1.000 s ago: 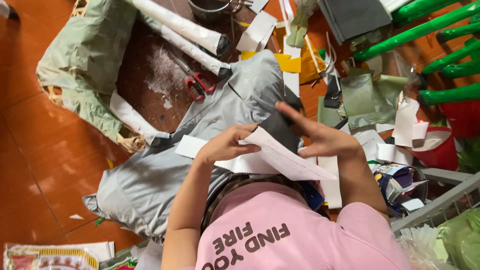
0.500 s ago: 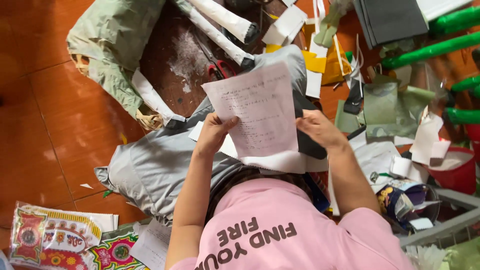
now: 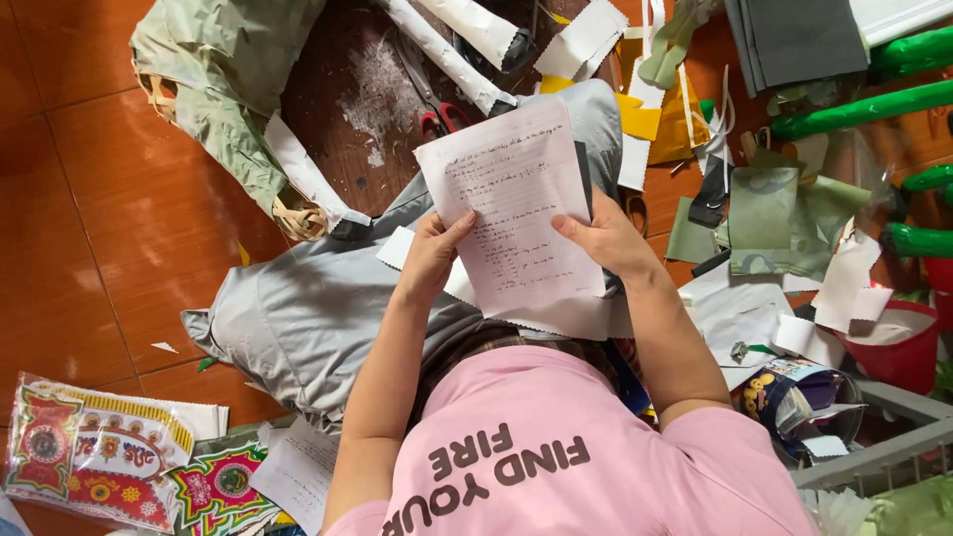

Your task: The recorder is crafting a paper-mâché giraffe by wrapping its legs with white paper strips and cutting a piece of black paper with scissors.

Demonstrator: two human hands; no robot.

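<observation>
The person in the pink shirt (image 3: 556, 457) is sitting on the floor (image 3: 89, 228) and looking down at a sheet of paper (image 3: 516, 203). The paper is white with lines and has small handwriting on it. It is being held up flat, over the lap, above a big grey bag (image 3: 308, 308) that is lying on the floor.

The left hand (image 3: 432, 256) is gripping the left edge of the paper near the bottom, with the thumb lying on top of the page. The right hand (image 3: 608, 238) is gripping the right edge, and its thumb is also pressing on the front of the page. Both hands are closed on the paper, one on each side.

More white paper pieces (image 3: 581, 316) with zigzag edges are sticking out just under the sheet. Behind the paper, red-handled scissors (image 3: 437, 111) are lying on the floor next to some white dust. A pale green bag (image 3: 233, 74) is lying at the top left, with a white paper strip (image 3: 303, 174) beside it. Yellow paper (image 3: 660, 124) and green paper scraps (image 3: 759, 213) are piled to the right, near some bright green poles (image 3: 864, 99). A red tub (image 3: 898, 352) is sitting by the right side. At the bottom left, colourful printed packets (image 3: 94, 452) are lying in clear wrap.
</observation>
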